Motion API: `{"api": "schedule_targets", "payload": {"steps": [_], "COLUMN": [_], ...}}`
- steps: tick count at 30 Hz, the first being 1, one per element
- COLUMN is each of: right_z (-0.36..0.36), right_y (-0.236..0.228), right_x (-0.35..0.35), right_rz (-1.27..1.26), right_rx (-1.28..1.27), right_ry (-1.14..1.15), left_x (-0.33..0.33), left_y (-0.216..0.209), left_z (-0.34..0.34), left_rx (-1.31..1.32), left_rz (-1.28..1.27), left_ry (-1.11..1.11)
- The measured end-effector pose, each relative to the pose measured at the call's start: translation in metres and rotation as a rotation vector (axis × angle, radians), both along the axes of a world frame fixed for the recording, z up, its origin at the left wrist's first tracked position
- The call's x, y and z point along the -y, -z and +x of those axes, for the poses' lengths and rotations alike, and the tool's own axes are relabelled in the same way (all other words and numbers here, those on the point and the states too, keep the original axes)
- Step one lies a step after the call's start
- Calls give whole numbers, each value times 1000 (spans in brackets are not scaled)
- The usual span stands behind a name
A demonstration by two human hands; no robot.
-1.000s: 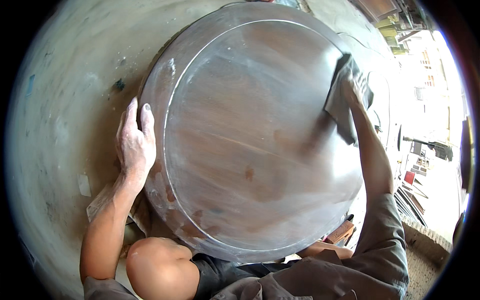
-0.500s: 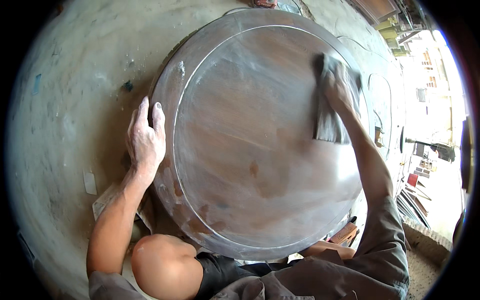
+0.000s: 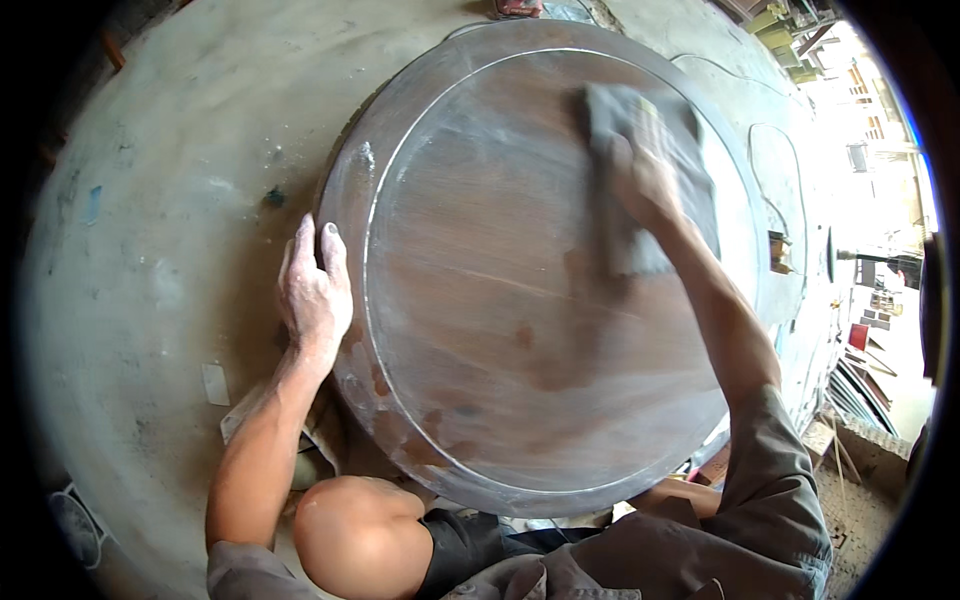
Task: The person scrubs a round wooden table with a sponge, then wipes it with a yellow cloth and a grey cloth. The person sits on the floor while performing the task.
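Note:
A large round wooden top (image 3: 480, 330), brown with a whitish dusty film and a pale ring line near its rim, fills the middle of the head view. My left hand (image 3: 318, 290), dusted white, rests against its left edge with thumb and fingers stretched and apart. On the upper right of the surface lies a folded grey cloth (image 3: 690, 160). My right hand (image 3: 645, 180) presses down on this cloth and holds it; motion smears the fingers and the cloth's lower part. Darker brown patches mark the wood at the lower left.
Dusty concrete floor (image 3: 170, 270) surrounds the round top. A loose cable (image 3: 795, 150) lies to the right. Stacked boards (image 3: 860, 395) stand farther right. A small red container (image 3: 518, 8) is past the far edge, and my bare knee (image 3: 360, 540) is close at the near left.
My right hand and the cloth have slid leftward over the surface. The whole view has shifted slightly; my left hand stays at the same edge.

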State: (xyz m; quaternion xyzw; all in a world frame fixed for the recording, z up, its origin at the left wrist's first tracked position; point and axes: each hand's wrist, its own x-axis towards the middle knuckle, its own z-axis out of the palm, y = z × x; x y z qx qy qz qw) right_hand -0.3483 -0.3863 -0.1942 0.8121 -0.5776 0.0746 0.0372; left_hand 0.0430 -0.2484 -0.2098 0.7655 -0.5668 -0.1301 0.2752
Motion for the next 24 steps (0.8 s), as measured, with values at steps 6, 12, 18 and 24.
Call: {"api": "schedule_targets", "payload": {"steps": [6, 12, 18, 24], "right_z": [157, -36, 187, 98], "right_y": [15, 2, 9, -2], "right_x": [42, -62, 0, -47], "right_rz": [-84, 46, -133, 108], "right_rx": [172, 65, 148, 182], "right_ry": [-253, 22, -184, -240], "left_x": [1, -1, 2, -7], "left_y": [5, 4, 7, 9], "left_z": [6, 2, 3, 19], "left_rx": [0, -23, 21, 17], "left_rz": [-38, -49, -104, -90], "left_ry": [50, 1, 40, -4]}}
